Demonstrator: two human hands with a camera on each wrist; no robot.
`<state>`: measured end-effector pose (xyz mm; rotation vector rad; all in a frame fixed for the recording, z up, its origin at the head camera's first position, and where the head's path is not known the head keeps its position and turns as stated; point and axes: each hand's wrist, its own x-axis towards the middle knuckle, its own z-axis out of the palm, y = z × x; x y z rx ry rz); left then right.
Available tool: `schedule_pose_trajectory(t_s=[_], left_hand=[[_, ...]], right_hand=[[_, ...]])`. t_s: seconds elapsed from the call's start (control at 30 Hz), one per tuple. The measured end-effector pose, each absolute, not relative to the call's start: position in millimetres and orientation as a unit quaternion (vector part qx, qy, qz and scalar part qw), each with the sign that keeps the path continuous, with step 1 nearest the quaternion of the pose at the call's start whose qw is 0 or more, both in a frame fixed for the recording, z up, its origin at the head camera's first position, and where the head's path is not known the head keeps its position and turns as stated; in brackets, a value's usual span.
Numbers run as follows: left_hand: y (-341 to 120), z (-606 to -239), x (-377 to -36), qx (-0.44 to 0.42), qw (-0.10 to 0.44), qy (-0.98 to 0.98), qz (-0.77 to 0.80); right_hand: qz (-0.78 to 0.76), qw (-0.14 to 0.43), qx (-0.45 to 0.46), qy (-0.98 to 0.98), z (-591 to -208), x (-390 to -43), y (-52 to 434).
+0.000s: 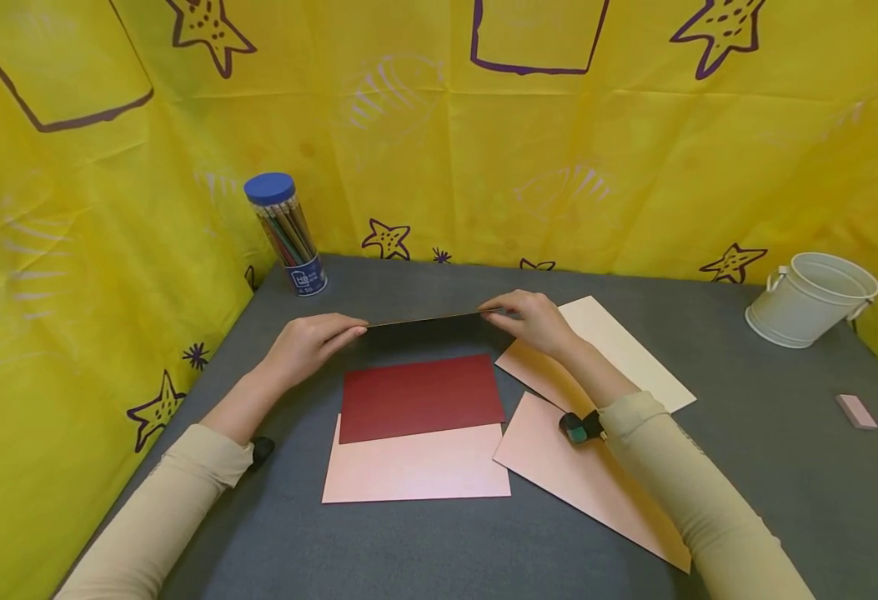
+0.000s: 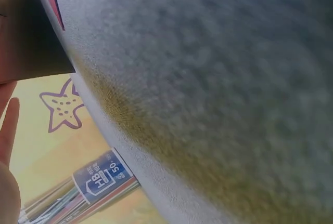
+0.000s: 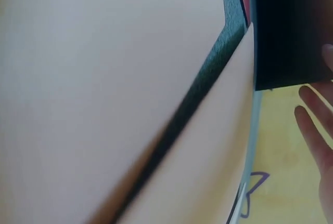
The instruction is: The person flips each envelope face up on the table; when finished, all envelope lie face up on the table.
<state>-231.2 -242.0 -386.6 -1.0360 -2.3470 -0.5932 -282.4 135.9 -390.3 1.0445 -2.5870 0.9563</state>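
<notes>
As held, dark sheet (image 1: 423, 318) edge-on, left-right

I see a grey tabletop (image 1: 784, 467). A red sheet (image 1: 419, 397) lies on a pink sheet (image 1: 416, 467). More pale sheets (image 1: 619, 346) lie to the right. A pencil tub (image 1: 288, 235) stands at the back left, a white bucket (image 1: 810, 300) at the back right, with a small pink eraser (image 1: 855, 411) near it.

"HB" and "50" on the pencil tube (image 2: 99, 180) label
</notes>
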Motion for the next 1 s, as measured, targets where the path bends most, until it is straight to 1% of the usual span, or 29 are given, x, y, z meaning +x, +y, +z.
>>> schedule_pose_trajectory(t_s=[0.17,0.4,0.57,1.0], left_hand=[[-238.8,-386.3,-234.3,-0.334,0.265,-0.867,-0.257],[-231.1,-381.8,-238.7,-0.270,0.274,-0.867,-0.317],[-226.2,-381.7,-243.4,-0.254,0.280,-0.845,-0.377],[-224.9,-382.9,-247.4,-0.217,0.221,-0.852,-0.422]], right_hand=[[0.365,0.099,0.338,-0.862,-391.2,-281.4,135.3],[0.406,0.135,0.331,-0.841,-389.0,-279.2,132.5],[0.425,0.123,0.303,-0.844,-386.3,-276.1,132.1],[0.438,0.087,0.265,-0.855,-388.7,-276.5,134.8]])
